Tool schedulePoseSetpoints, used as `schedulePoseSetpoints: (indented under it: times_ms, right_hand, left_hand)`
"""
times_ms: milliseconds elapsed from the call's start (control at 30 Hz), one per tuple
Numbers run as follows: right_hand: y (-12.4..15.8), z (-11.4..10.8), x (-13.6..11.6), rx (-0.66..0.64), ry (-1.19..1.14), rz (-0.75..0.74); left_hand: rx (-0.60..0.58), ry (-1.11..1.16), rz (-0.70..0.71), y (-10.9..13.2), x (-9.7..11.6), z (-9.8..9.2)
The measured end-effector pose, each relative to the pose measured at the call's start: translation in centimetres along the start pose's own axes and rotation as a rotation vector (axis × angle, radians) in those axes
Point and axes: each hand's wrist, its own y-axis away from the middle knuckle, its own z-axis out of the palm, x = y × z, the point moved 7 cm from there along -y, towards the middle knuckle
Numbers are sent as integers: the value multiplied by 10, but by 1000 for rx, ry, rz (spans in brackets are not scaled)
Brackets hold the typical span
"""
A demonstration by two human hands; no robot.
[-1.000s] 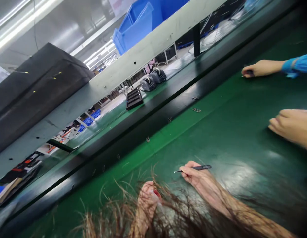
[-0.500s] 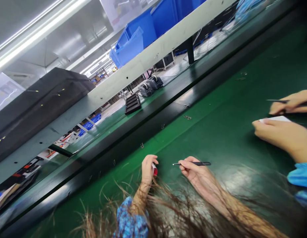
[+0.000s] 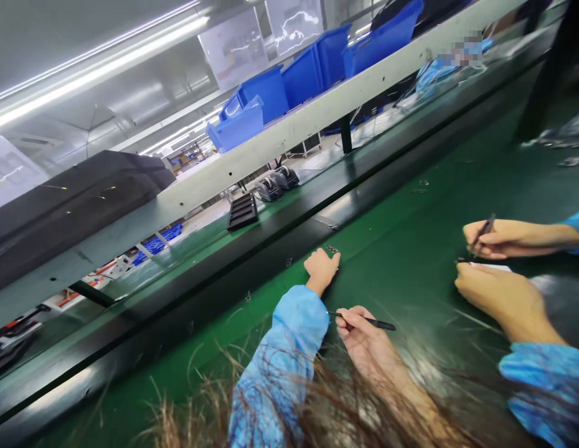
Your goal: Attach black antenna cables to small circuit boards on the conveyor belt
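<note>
The tweezers (image 3: 381,324) in my right grip (image 3: 364,341): matt finish. My left sleeve (image 3: 299,314): crinkled, cloth-like. Tabletop (image 3: 387,264): smooth, semi-gloss. Small parts (image 3: 332,249) near its far edge: shiny, metal-looking. Bins (image 3: 265,93) beyond: smooth plastic.

Wearer, clock positions from centre of view. Left sleeve (image 3: 289,336) at 6 o'clock: light blue, loose, ballooning toward the wrist; cloth smooth and pale near the cuff (image 3: 315,292), creased and mottled in deeper blue lower down. Cuff gathered snug at the left hand (image 3: 321,266), which is bare. Right hand (image 3: 362,330), between 4 and 5 o'clock: bare, forearm likewise uncovered. Hair (image 3: 338,404) long, loose, fine strands, 5 to 7 o'clock, blurred, overlying sleeve and forearm.
</note>
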Motion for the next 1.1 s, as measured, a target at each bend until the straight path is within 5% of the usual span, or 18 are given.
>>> schedulePoseSetpoints:
  times_ms: [367,733,867,1100]
  right_hand:
    - [-11,-12,-8,-26,107,8]
    - [1,-7,-11,13,148,-13]
    - [3,-8,-9,-19,145,7]
    - [21,-5,38,4,115,74]
  left_hand:
    - [-52,-60,-85,-18,13,-11]
    - [-147,-16,3,-6,-19,-13]
    - [-188,56,25,44,-55,-17]
    - [-258,239,43,226,-151,-30]
